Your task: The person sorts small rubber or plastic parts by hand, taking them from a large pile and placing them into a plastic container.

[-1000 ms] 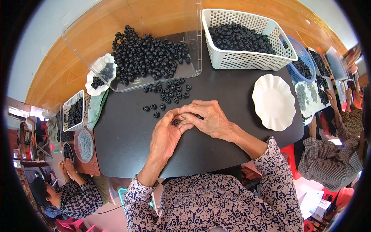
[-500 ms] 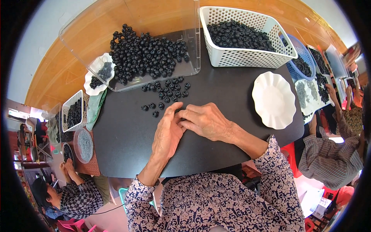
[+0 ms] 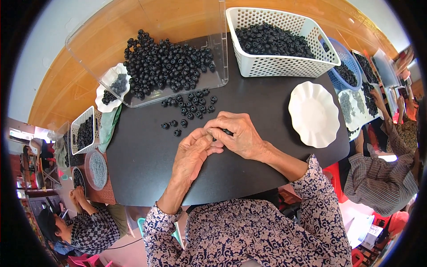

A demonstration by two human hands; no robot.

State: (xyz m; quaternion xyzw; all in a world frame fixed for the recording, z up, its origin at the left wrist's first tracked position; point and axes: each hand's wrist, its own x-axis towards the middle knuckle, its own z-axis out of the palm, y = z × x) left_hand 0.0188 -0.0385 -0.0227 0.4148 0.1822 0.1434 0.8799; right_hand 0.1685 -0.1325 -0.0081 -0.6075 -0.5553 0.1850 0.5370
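My left hand (image 3: pixel 189 155) and my right hand (image 3: pixel 240 137) meet over the dark table, fingertips touching. Tucked in my right fingers is a small round black part (image 3: pixel 227 132). The left thumb and fingers pinch a dark bit at the meeting point, mostly covered by the fingertips. Just beyond the hands lie loose round black parts (image 3: pixel 190 107) with a hole in each. Behind them, a large heap of the same parts (image 3: pixel 167 64) fills a clear plastic bin (image 3: pixel 225 53) tipped on its side.
A white perforated basket (image 3: pixel 284 64) of black parts stands at the far right, with an empty scalloped white dish (image 3: pixel 313 113) nearer. Another scalloped dish (image 3: pixel 101 94) sits by the bin. Farther left are a small basket (image 3: pixel 95 127) and a round tub (image 3: pixel 97 169). People sit at both sides.
My right hand has turned and curled inward, bringing a black part into view in its fingers. My left fingers have closed from a more upright, flatter pose. The view shifted slightly.
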